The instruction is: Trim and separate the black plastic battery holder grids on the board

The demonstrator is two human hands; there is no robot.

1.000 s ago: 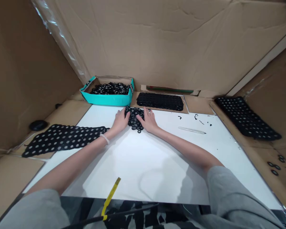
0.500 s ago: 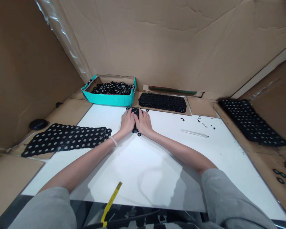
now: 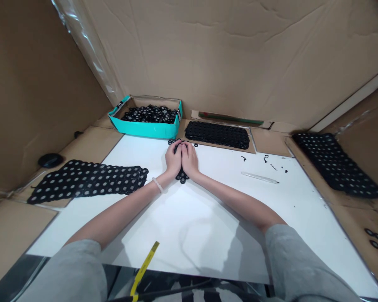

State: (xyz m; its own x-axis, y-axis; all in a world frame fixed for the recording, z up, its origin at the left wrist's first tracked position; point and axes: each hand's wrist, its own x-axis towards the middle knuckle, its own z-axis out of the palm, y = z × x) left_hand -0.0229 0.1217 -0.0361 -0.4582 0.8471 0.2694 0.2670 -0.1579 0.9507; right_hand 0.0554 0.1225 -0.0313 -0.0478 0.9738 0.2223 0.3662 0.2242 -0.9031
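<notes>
My left hand [image 3: 174,160] and my right hand [image 3: 189,161] are cupped side by side on the white board. Their fingers are closed and curve inward around a cluster of small black rings [image 3: 182,179], mostly hidden under the palms. Part of the cluster pokes out below the hands, toward me. A few loose rings [image 3: 170,142] lie just beyond my left fingertips, and a single ring [image 3: 195,145] sits off to the right of my right fingertips.
A teal box [image 3: 145,129] of black rings stands behind. Joined ring sheets lie at left [image 3: 91,179], back [image 3: 217,135] and right [image 3: 340,165]. A white pen [image 3: 260,177] and black scraps [image 3: 273,167] lie on the right. Cardboard walls [image 3: 208,54] enclose the board.
My hands have drawn closer together, fingers curling inward around the rings instead of lying flatter on them. More of the cluster now shows toward me.
</notes>
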